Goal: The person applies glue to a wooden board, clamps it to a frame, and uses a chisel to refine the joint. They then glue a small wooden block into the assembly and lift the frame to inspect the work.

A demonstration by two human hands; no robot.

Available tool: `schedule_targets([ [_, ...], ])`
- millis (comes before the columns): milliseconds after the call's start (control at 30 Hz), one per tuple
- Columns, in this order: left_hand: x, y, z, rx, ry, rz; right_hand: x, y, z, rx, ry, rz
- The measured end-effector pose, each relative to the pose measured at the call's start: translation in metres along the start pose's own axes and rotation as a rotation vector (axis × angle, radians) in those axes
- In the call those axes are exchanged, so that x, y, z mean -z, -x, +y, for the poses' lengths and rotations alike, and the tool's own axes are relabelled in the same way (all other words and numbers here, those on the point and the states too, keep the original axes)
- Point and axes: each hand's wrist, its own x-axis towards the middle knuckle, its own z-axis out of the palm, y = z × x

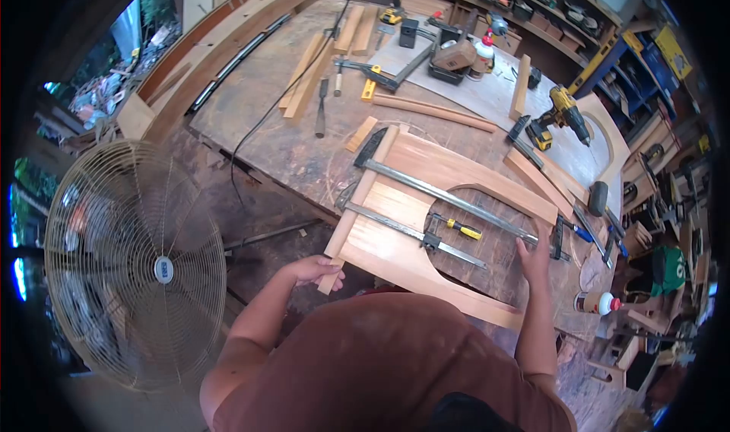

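My left hand (315, 271) is closed around the lower end of a wooden rail (357, 213), fingers at its tip. The rail runs along the left edge of a pale wooden panel (386, 243) with a large curved cutout. My right hand (534, 258) has its fingers stretched upward and thumb apart, right at the right end of the upper wooden arm (487, 181). Across the panel lie a long bar clamp (456, 201) and a shorter bar clamp (395, 224) with a yellow-and-black handle (464, 230). The long clamp's right end is beside my right hand.
A fan (137, 265) stands at the left. On the workbench (266, 154) are a chisel (322, 109), wood strips (433, 112), a yellow drill (563, 120), a mallet (598, 198) and a glue bottle (597, 303). A black cord (285, 90) crosses its left side.
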Motion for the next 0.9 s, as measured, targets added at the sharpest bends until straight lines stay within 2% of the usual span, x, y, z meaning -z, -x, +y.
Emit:
schedule_targets([
  [100, -0.014, 0.007, -0.019, -0.044, -0.002, 0.123, -0.007, 0.006, -0.017, 0.061, -0.057, -0.003],
  [200, -0.042, 0.018, -0.024, -0.109, 0.046, 0.337, -0.024, 0.001, -0.029, 0.125, -0.177, -0.027],
  [300, -0.044, 0.010, -0.039, -0.183, 0.053, 0.417, -0.043, 0.014, -0.053, 0.188, -0.240, -0.062],
  [367, -0.048, 0.010, -0.039, -0.198, 0.070, 0.415, -0.053, 0.031, -0.073, 0.179, -0.377, -0.187],
  [500, -0.048, 0.011, -0.037, -0.195, 0.065, 0.413, -0.071, 0.057, -0.118, 0.163, -0.412, -0.288],
  [567, -0.042, 0.011, -0.037, -0.199, 0.083, 0.341, -0.080, 0.061, -0.138, 0.177, -0.526, -0.352],
  [700, -0.030, 0.013, -0.037, -0.168, 0.074, 0.169, -0.098, 0.040, -0.192, 0.271, -0.444, -0.376],
  [767, -0.021, 0.010, -0.041, -0.163, 0.093, 0.070, -0.126, 0.018, -0.221, 0.276, -0.420, -0.406],
  [833, -0.014, 0.004, -0.045, -0.216, 0.127, -0.008, -0.165, -0.013, -0.256, 0.403, -0.458, -0.394],
  [900, 0.000, -0.013, -0.054, -0.294, -0.047, -0.101, -0.201, -0.054, -0.299, 0.458, -0.426, -0.403],
])
